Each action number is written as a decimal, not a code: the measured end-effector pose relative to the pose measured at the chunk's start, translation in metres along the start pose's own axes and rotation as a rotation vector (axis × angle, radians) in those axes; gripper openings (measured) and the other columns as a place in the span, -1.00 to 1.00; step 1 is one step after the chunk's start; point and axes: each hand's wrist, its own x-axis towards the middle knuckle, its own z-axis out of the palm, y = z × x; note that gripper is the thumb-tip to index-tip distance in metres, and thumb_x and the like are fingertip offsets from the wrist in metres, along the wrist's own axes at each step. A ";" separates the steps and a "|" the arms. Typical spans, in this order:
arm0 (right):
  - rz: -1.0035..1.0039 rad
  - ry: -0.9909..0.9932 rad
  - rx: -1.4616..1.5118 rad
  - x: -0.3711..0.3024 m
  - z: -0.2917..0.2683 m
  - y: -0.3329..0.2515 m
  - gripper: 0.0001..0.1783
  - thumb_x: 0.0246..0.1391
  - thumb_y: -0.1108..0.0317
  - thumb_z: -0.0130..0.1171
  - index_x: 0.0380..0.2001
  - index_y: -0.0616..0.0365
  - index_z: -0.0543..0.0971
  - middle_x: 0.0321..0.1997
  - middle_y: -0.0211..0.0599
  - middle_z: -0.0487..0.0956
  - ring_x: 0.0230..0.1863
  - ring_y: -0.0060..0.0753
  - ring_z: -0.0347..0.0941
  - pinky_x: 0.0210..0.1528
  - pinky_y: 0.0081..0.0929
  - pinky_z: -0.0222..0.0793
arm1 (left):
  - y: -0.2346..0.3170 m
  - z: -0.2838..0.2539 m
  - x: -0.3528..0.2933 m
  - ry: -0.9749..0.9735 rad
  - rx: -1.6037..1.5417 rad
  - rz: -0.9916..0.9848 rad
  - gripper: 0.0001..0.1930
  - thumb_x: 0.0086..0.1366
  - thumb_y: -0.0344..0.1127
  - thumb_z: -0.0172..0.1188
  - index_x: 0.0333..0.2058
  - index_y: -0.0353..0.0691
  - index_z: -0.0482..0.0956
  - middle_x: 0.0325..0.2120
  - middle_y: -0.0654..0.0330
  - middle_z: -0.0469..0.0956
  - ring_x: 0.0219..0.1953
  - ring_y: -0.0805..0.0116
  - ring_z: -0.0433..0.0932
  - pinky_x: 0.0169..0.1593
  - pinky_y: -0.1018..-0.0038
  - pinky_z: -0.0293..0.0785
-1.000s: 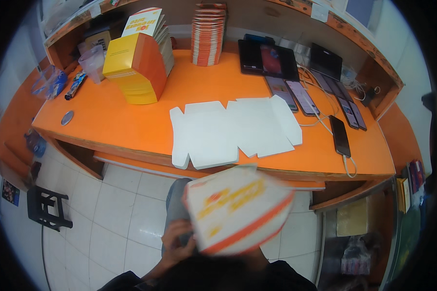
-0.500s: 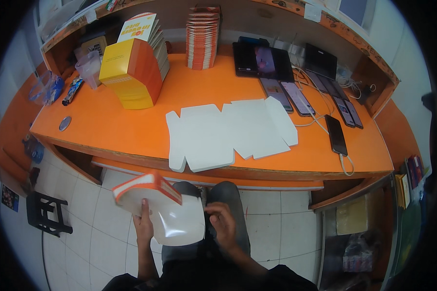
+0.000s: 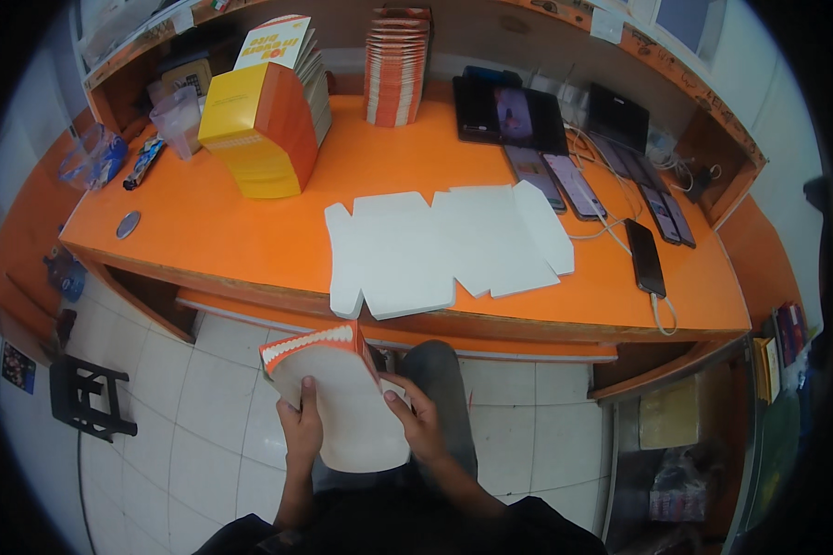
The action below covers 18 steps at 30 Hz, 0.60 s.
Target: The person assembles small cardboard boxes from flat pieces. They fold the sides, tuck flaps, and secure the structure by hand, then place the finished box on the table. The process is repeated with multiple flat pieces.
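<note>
1. My box (image 3: 352, 425) is over my lap (image 3: 446, 393), in front of the worktop (image 3: 204, 236). It looks part folded.
2. The white sheets (image 3: 398, 254) lie flat, not folded yet.
3. My left grip (image 3: 303, 425) pinches the box. My right grip (image 3: 423, 430) touches it; I can't tell if it pinches.
4. Half a second ago, the box was more to the left, its red side (image 3: 365, 353) farther from my right grip.

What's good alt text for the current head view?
The left hand and right hand hold a partly folded white and orange cardboard box before an orange desk. On it are flat white cut cardboard sheets, folded yellow and orange cardboard at left and dark rectangular phones at right.
</note>
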 end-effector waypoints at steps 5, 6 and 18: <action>-0.313 0.351 -0.167 0.002 0.005 0.001 -0.63 0.27 0.31 0.02 0.09 0.20 0.37 -0.19 -0.33 0.54 -0.17 -0.66 0.41 -0.09 -0.68 0.28 | 0.002 0.004 0.007 0.024 0.017 0.050 -0.60 0.41 -0.15 0.00 -0.12 -0.49 0.45 -0.26 0.10 0.55 -0.19 0.42 0.48 -0.11 0.47 0.41; -0.229 0.355 -0.015 0.001 0.004 0.000 -0.68 0.27 0.31 0.04 0.03 0.19 0.41 -0.27 -0.39 0.55 -0.27 -0.71 0.40 -0.18 -0.72 0.28 | 0.002 0.005 0.009 0.048 -0.010 0.058 -0.62 0.42 -0.19 -0.02 -0.11 -0.50 0.45 -0.27 0.08 0.56 -0.19 0.42 0.47 -0.11 0.46 0.41; -0.215 0.586 0.021 0.005 -0.011 -0.014 -0.83 0.20 0.32 0.16 -0.29 0.23 0.55 -0.42 -0.41 0.57 -0.40 -0.75 0.39 -0.36 -0.73 0.27 | -0.007 0.016 -0.002 0.448 0.398 0.603 -0.57 0.00 -0.46 0.39 -0.31 -0.19 0.24 -0.38 0.18 0.26 -0.28 0.31 0.31 -0.13 0.41 0.29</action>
